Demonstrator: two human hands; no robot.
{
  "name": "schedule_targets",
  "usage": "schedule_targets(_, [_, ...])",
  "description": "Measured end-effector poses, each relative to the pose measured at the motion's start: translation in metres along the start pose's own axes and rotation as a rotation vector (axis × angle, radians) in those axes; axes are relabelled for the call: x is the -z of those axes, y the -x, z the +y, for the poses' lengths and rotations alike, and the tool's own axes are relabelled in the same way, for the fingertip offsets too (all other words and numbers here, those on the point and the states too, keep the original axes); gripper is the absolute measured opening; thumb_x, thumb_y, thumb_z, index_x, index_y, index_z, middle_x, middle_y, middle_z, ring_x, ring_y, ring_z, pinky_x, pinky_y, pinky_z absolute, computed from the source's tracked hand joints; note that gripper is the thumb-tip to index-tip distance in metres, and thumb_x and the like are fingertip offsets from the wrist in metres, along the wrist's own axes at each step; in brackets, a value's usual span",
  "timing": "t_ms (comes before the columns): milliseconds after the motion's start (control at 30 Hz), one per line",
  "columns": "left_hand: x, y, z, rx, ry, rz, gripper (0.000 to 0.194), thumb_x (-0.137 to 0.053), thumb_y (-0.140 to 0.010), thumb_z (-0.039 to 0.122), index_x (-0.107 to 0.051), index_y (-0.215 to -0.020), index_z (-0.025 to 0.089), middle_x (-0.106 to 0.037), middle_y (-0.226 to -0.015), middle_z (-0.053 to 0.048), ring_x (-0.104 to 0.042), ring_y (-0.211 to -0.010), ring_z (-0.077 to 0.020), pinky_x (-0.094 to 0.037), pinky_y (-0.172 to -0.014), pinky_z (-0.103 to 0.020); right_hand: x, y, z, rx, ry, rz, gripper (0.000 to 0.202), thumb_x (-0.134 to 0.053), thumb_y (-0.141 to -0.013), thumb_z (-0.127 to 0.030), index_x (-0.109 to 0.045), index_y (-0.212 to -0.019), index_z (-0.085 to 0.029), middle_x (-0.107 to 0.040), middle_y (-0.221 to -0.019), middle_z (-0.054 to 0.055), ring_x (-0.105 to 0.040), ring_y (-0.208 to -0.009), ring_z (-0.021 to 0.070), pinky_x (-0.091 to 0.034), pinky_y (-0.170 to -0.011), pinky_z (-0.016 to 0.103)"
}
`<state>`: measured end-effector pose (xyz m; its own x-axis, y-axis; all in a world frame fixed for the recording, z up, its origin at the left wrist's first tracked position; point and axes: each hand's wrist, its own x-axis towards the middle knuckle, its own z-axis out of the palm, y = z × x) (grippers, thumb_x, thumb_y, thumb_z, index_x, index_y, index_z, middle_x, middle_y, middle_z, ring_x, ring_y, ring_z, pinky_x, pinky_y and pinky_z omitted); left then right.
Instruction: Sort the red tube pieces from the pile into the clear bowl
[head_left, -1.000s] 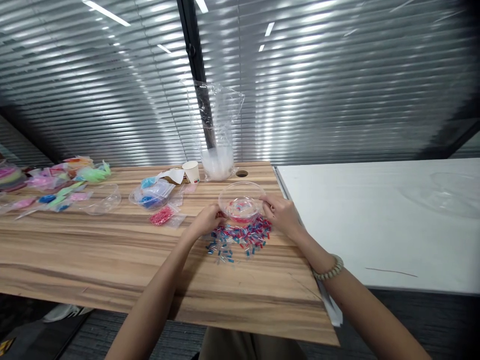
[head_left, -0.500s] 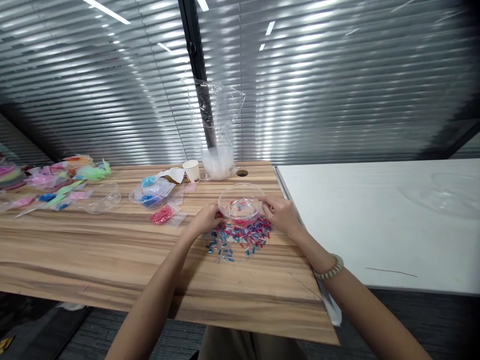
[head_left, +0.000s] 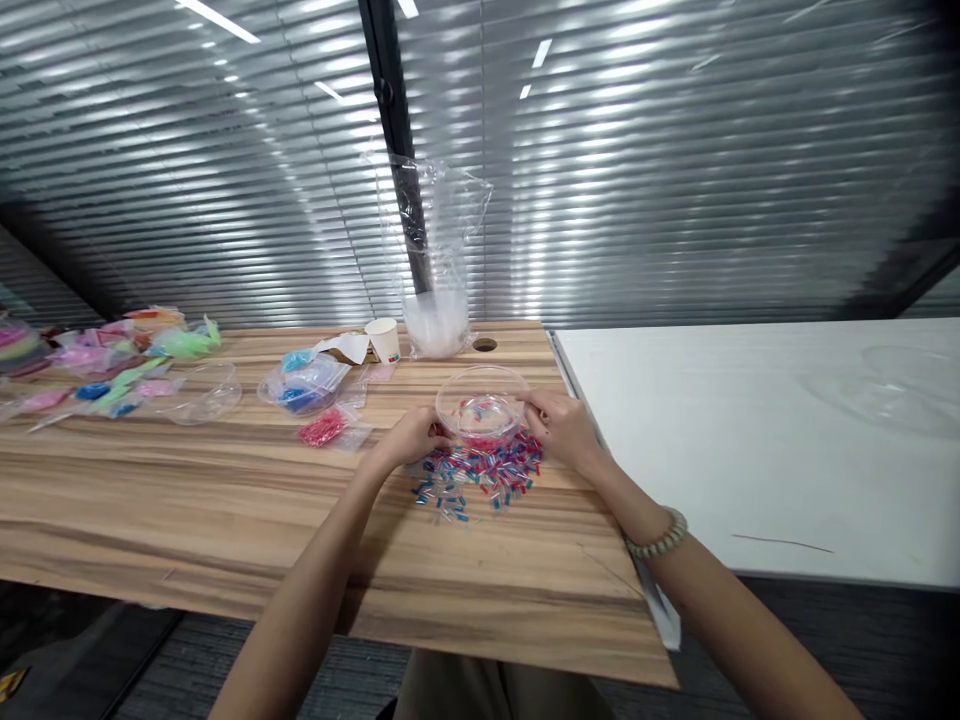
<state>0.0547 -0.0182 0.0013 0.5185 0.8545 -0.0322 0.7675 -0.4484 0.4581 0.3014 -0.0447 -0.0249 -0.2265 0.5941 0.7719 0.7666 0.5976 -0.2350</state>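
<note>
A clear plastic bowl point(head_left: 484, 430) is held between my two hands, at the far side of a loose pile of small red, blue and clear tube beads point(head_left: 491, 468) on the wooden table. My left hand point(head_left: 420, 436) has its fingers curled against the bowl's left side, low and close to the beads; some fingertips are hidden. On the other side, my right hand point(head_left: 559, 425) pinches the bowl near its rim. Reddish beads show through the bowl's wall. Whether its base touches the table, I cannot tell.
Left of my hands lie a bag of red beads point(head_left: 322, 427) and a clear bowl with blue bags point(head_left: 300, 392). Behind stand a paper cup point(head_left: 384, 341) and a clear bag with white contents point(head_left: 437, 325). More colourful bags point(head_left: 184, 340) lie far left. A white table point(head_left: 750, 450) adjoins on the right.
</note>
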Motion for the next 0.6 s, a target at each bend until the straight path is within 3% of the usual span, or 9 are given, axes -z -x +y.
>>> schedule_targets(267, [0.000, 0.000, 0.000, -0.034, 0.006, 0.008, 0.014, -0.058, -0.070, 0.018, -0.066, -0.080, 0.012, -0.068, -0.082, -0.007, -0.059, -0.072, -0.0176, -0.043, -0.064, -0.024, -0.001, 0.001, 0.001, 0.007, 0.011, 0.002, 0.027, -0.043, -0.077, -0.010, -0.067, -0.086, -0.017, -0.068, -0.069, 0.003, -0.059, -0.056, 0.0144, -0.040, -0.054, 0.024])
schedule_targets(600, [0.002, 0.002, 0.010, 0.024, -0.061, -0.006, 0.010, -0.058, -0.073, 0.020, -0.063, -0.071, 0.012, -0.065, -0.073, -0.006, -0.056, -0.064, -0.0163, -0.038, -0.059, -0.024, -0.003, 0.002, 0.003, -0.027, 0.009, -0.059, 0.026, -0.043, -0.078, -0.011, -0.066, -0.088, -0.018, -0.070, -0.077, 0.004, -0.062, -0.064, 0.0158, -0.043, -0.060, 0.025])
